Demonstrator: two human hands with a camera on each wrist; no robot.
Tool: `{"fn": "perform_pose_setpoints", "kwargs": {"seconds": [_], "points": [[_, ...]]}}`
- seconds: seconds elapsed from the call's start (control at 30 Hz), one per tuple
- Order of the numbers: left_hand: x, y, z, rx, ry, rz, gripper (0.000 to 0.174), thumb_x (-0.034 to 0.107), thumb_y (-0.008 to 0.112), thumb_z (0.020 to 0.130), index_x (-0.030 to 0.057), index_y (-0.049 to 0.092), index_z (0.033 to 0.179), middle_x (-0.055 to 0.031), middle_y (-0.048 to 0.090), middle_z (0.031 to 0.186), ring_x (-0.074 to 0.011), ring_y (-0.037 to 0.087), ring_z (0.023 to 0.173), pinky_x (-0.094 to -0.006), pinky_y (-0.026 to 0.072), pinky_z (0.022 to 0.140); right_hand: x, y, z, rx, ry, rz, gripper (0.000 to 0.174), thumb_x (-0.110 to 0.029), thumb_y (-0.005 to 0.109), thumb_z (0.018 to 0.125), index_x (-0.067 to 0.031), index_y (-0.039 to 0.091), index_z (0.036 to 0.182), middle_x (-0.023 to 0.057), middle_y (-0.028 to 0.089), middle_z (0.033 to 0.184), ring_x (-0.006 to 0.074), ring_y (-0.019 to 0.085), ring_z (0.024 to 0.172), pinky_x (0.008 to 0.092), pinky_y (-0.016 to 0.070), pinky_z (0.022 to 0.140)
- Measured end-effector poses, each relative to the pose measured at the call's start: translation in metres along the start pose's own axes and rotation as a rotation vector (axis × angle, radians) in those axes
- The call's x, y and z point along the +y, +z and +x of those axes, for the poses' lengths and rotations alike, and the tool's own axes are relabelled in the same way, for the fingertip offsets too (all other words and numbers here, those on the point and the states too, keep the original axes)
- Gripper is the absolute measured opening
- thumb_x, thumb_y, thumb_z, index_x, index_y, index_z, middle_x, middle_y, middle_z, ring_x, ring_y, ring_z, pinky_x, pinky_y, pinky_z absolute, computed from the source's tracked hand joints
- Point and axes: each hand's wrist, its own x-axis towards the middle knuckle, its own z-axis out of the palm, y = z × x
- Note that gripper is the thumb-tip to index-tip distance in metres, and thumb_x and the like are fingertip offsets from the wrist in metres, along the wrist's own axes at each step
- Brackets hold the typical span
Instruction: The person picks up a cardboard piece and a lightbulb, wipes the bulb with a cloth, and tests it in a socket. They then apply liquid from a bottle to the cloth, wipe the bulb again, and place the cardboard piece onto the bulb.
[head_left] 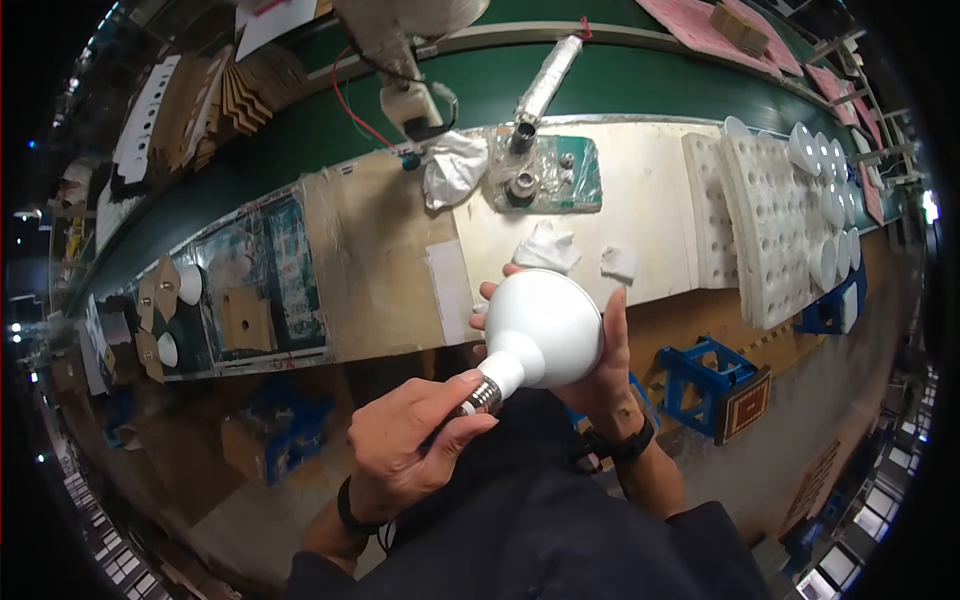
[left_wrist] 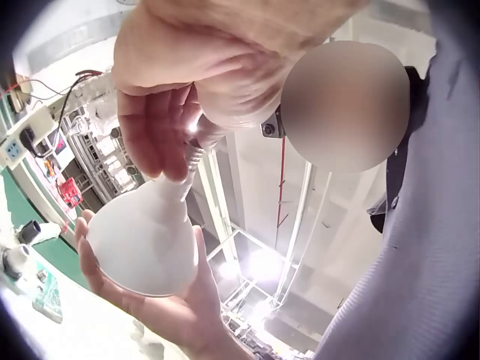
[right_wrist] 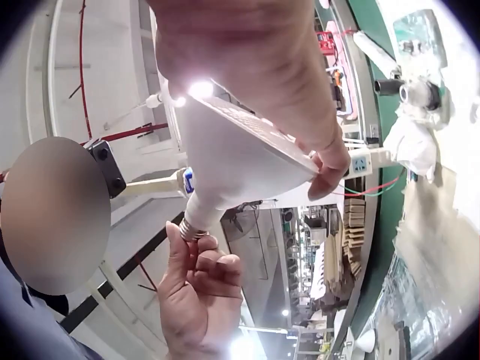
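Note:
A white reflector light bulb (head_left: 545, 325) is held in the air over the near edge of the bench, tilted, with its metal screw base toward the person. My left hand (head_left: 405, 440) pinches that screw base (head_left: 485, 397) between thumb and fingers. Cupped under the wide end is my right hand (head_left: 612, 365), its thumb on one side and fingertips showing on the other. From the left wrist, the bulb (left_wrist: 142, 240) widens down into the right hand (left_wrist: 187, 315). In the right wrist view, the left hand (right_wrist: 199, 300) grips the threaded end below the bulb (right_wrist: 232, 157).
Beyond the bulb, a plastic-wrapped green plate (head_left: 580, 180) carries round fittings. White cloths (head_left: 455, 170) lie near it. Pitted foam trays (head_left: 790, 240) stand at the right beside several white bulbs (head_left: 803, 147). Blue stools (head_left: 690, 385) stand below. A green conveyor belt (head_left: 620, 65) runs behind.

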Motion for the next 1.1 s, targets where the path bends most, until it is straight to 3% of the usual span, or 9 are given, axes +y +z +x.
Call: {"fn": "perform_pose_setpoints", "kwargs": {"seconds": [0.3,0.4,0.6,0.7,0.73,0.77,0.9,0.97,1.1], "points": [[-0.035,-0.052,-0.037,-0.185,0.084,-0.017,0.046,0.005,0.089,0.076,0.0099,0.078,0.120,-0.0082,0.068,0.095,-0.0223,0.067,0.076,-0.0325,0.0551,0.064,0.061,0.012,0.009,-0.066,0.129,0.121,0.126,-0.093,0.048,0.081,0.0023,0.023,0.160,0.0299,0.038,0.158,0.0466,0.049,0.139,0.0568,0.0488,0.110],[-0.042,-0.059,-0.041,-0.196,0.093,-0.022,0.046,0.003,0.088,0.076,0.0105,0.078,0.119,-0.0084,0.069,0.094,-0.0224,0.068,0.077,-0.0317,0.0553,0.064,0.069,0.010,0.006,-0.118,0.060,0.090,0.124,-0.089,0.056,0.081,-0.0007,0.025,0.162,0.0241,0.039,0.160,0.0383,0.047,0.143,0.0510,0.0423,0.117],[-0.037,-0.054,-0.044,-0.216,-0.133,-0.121,0.060,0.016,0.093,0.074,-0.0032,0.070,0.126,-0.0126,0.071,0.096,-0.0265,0.068,0.082,-0.0394,0.0573,0.077,0.061,0.010,0.000,-0.090,0.005,0.026,0.134,-0.082,0.070,0.074,0.0022,0.017,0.162,0.0290,0.031,0.163,0.0450,0.043,0.145,0.0524,0.0425,0.118],[-0.056,-0.030,-0.054,-0.214,-0.614,-0.788,0.105,0.020,0.095,0.076,-0.0029,0.034,0.158,-0.0203,0.040,0.156,-0.0319,0.047,0.142,-0.0483,0.0457,0.113,0.063,-0.010,-0.004,-0.089,-0.001,0.095,0.134,-0.079,0.074,0.071,0.0036,0.019,0.162,0.0287,0.031,0.163,0.0431,0.042,0.146,0.0524,0.0408,0.119],[-0.061,-0.025,-0.049,-0.298,-0.672,-0.880,0.132,0.021,0.098,0.070,0.0015,0.009,0.165,-0.0199,0.009,0.169,-0.0348,0.020,0.158,-0.0529,0.0320,0.122,0.074,-0.034,-0.007,-0.130,0.053,0.153,0.124,-0.070,0.074,0.076,0.0034,0.023,0.161,0.0248,0.037,0.161,0.0384,0.045,0.145,0.0492,0.0394,0.120],[-0.064,-0.013,-0.044,-0.283,-0.736,-0.988,0.152,0.022,0.103,0.061,0.0046,-0.006,0.166,-0.0223,0.006,0.170,-0.0351,0.015,0.159,-0.0526,0.0249,0.125,0.083,-0.055,-0.011,-0.164,0.107,0.215,0.113,-0.061,0.075,0.081,0.0031,0.027,0.161,0.0209,0.044,0.159,0.0338,0.048,0.144,0.0460,0.0380,0.120],[-0.087,0.031,-0.033,-0.155,-0.813,-1.003,0.155,0.046,0.098,0.061,0.0035,-0.009,0.166,-0.0253,0.025,0.164,-0.0352,0.025,0.156,-0.0441,0.0231,0.125,0.086,-0.091,-0.001,-0.112,0.120,0.160,0.081,-0.048,0.061,0.100,0.0032,0.035,0.158,0.0170,0.054,0.150,0.0274,0.056,0.134,0.0428,0.0422,0.115],[-0.108,0.051,-0.026,-0.096,-0.754,-0.958,0.152,0.046,0.096,0.063,0.0033,-0.009,0.165,-0.0248,0.029,0.161,-0.0358,0.028,0.154,-0.0452,0.0243,0.125,0.076,-0.098,0.012,0.002,0.061,0.080,0.071,-0.045,0.059,0.105,0.0017,0.042,0.155,0.0147,0.060,0.145,0.0243,0.058,0.130,0.0400,0.0437,0.113],[-0.138,0.085,-0.011,-0.128,-0.563,-0.749,0.150,0.031,0.095,0.063,0.0046,-0.013,0.165,-0.0243,0.021,0.163,-0.0364,0.027,0.153,-0.0496,0.0246,0.125,0.036,-0.176,0.007,0.564,-0.317,-1.006,0.053,-0.014,0.073,0.096,-0.0032,0.058,0.145,0.0140,0.067,0.135,0.0226,0.059,0.128,0.0394,0.0446,0.110]]}}
